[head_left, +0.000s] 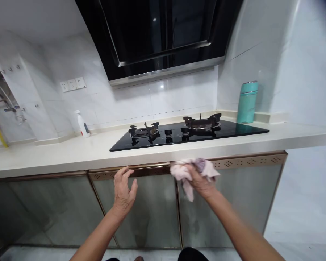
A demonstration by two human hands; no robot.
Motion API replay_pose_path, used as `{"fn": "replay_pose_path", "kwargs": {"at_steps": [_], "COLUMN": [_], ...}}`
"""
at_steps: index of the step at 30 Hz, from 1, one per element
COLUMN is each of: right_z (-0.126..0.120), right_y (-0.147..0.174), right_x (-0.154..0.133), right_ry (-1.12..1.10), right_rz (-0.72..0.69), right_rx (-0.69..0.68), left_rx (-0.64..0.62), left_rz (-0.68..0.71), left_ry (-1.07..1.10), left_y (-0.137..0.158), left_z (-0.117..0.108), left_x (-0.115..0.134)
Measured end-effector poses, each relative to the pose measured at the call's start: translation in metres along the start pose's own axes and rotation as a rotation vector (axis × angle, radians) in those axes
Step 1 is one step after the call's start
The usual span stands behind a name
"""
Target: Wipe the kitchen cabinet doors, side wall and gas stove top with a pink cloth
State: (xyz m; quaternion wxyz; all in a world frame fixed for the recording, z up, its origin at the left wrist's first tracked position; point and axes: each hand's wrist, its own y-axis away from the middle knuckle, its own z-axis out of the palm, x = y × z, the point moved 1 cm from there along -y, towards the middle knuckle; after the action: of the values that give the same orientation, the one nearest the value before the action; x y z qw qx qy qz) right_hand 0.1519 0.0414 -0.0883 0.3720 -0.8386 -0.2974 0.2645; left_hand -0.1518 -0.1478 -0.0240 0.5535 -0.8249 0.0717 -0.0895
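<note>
A crumpled pale pink cloth with a purple patch is bunched in my right hand. The cloth lies against the top edge of the cabinet doors, just under the countertop's front edge. Slightly blurred, its loose end hangs down over the gap between two doors. My left hand is raised in front of the left cabinet door, its fingers apart and holding nothing. Its fingertips are near the bronze perforated strip along the door top; whether they touch it I cannot tell.
A black gas cooktop with two burners sits in the white countertop. A turquoise bottle stands at its right rear corner. Against the back wall on the left is a white spray bottle. Overhead juts a black range hood.
</note>
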Motion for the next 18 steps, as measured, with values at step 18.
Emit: {"fn": "replay_pose_path", "kwargs": {"at_steps": [18], "right_z": [-0.068], "right_y": [-0.064], "right_x": [-0.066], "right_ry": [0.062], "right_rz": [0.064], "right_rx": [0.571], "left_rx": [0.003], "left_rz": [-0.106], "left_ry": [-0.204], "left_y": [-0.060], "left_z": [0.026], "left_x": [-0.047]}}
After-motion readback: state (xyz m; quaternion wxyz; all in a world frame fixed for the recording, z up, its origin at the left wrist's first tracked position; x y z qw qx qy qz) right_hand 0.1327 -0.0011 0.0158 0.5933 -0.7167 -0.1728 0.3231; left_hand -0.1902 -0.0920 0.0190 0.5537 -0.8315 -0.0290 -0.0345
